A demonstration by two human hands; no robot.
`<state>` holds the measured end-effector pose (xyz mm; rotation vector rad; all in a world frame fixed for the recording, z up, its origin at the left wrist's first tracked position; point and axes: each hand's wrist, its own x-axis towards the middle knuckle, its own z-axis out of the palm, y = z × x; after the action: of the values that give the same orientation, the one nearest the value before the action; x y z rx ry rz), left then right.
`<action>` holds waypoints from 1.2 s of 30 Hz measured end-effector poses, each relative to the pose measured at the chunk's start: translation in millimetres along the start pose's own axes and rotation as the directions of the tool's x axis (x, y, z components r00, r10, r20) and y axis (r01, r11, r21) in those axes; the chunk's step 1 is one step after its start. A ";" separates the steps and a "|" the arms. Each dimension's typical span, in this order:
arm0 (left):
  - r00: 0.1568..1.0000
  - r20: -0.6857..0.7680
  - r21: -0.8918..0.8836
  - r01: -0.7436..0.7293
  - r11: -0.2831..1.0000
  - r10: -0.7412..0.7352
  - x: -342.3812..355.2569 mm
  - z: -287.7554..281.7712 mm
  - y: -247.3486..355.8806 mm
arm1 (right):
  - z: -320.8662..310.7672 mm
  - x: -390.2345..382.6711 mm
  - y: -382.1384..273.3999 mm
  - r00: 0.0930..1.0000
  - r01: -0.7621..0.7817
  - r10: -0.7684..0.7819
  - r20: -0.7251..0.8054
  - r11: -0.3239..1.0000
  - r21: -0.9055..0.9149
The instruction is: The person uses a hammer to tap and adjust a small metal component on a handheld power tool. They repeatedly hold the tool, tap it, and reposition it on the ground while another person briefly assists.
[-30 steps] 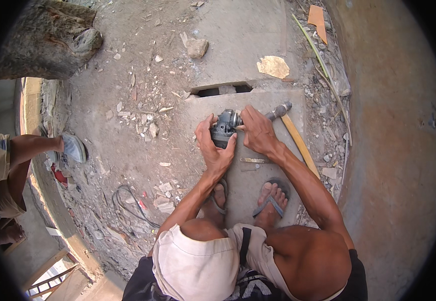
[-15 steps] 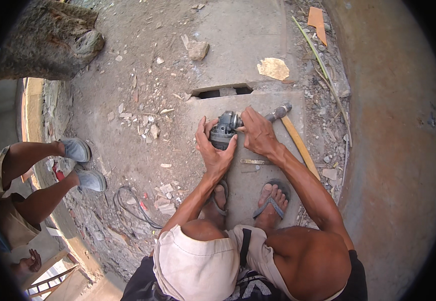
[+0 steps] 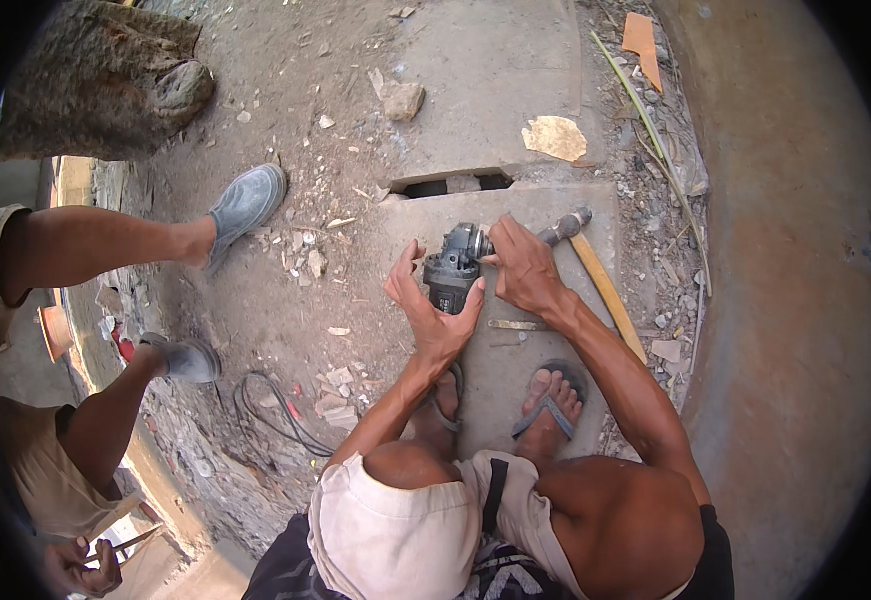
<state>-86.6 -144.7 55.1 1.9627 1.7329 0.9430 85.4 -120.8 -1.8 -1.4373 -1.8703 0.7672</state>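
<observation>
A blocky black power tool (image 3: 448, 272) with ridged housing sits in front of a crouching person, over a smooth grey concrete slab (image 3: 583, 262). Taking the tool as the clock's centre, with 12 pointing away from the person, the left hand (image 3: 429, 318) reaches in from 6 o'clock, spread wide in a curve around the body, thumb on its right flank; how firmly it presses, I cannot tell. From 3 o'clock, the right hand (image 3: 523, 264) makes a narrow pinch, bent fingers on the round, shiny metal collar (image 3: 482, 243).

Also at 3 lies a hammer (image 3: 605, 295) with a dull metal head and straight yellowish wooden handle. At 4 is a thin flat strip (image 3: 517, 325); at 12, a long dark slot (image 3: 450, 185) in the concrete; at 1, a flaky tan slab fragment (image 3: 555, 137). A black cable (image 3: 275, 420) loops over gritty rubble at 8. At 10, a co-worker's grey shoe (image 3: 250, 200) rests on rough dirt.
</observation>
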 end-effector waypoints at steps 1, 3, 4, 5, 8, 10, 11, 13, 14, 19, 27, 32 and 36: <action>0.993 0.108 -0.093 -0.039 0.995 0.049 5.6 -7.4 8.9 | -0.4 0.1 0.8 1.000 0.003 -0.003 -0.014 1.000 0.003; 0.936 0.309 -0.289 -0.074 0.954 0.166 23.3 -34.9 36.2 | -1.9 -2.7 -1.8 0.999 0.001 -0.001 -0.034 1.000 0.008; 0.832 0.484 -0.433 -0.042 0.900 0.272 43.2 -51.0 60.7 | -5.2 -5.7 1.3 0.999 -0.001 0.000 -0.032 1.000 -0.019; 0.690 0.618 -0.535 0.019 0.845 0.377 64.0 -72.0 89.0 | -3.0 -3.2 0.8 0.999 0.009 -0.010 -0.032 1.000 -0.020; 0.469 0.526 -0.753 -0.132 0.645 0.710 88.0 -107.5 148.9 | -3.5 -0.7 -4.7 1.000 0.015 -0.015 -0.012 1.000 -0.016; 0.365 0.501 -0.727 -0.314 0.610 0.785 91.9 -128.9 182.8 | -2.2 0.0 -8.0 1.000 0.005 -0.005 -0.007 1.000 -0.008; 0.405 0.403 -0.709 -0.430 0.560 0.821 88.4 -124.3 189.6 | 0.0 -0.3 -11.3 1.000 0.007 -0.007 -0.002 1.000 -0.005; 0.466 0.064 -0.620 -0.674 0.401 0.882 81.1 -88.4 200.0 | -6.4 -5.7 -3.9 1.000 -0.014 0.014 0.003 0.999 -0.043; 0.479 0.119 -0.644 -0.630 0.435 0.870 82.0 -87.7 203.8 | -1.9 4.0 -0.5 0.999 0.038 -0.039 -0.037 0.999 -0.021; 0.195 0.646 -0.760 0.070 0.646 0.738 75.1 -92.9 210.9 | -0.5 -4.5 -4.9 0.999 0.011 -0.011 -0.045 1.000 -0.003; 0.038 0.755 -0.647 -0.116 0.753 0.655 71.5 -70.5 185.5 | -4.4 -1.2 -3.9 0.999 -0.002 0.002 -0.040 1.000 -0.016; 0.054 0.755 -0.644 -0.123 0.755 0.653 71.8 -64.6 184.2 | -5.4 -1.1 -3.8 1.000 -0.005 0.004 -0.030 1.000 -0.020; -0.010 0.787 -0.613 -0.134 0.779 0.617 72.0 -62.6 184.0 | -2.5 -0.1 -4.0 0.999 0.005 -0.005 -0.037 1.000 -0.007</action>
<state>7.2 -119.2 238.1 1.9481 0.1072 -0.1546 85.0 -121.6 2.8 -1.4415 -1.8496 0.7276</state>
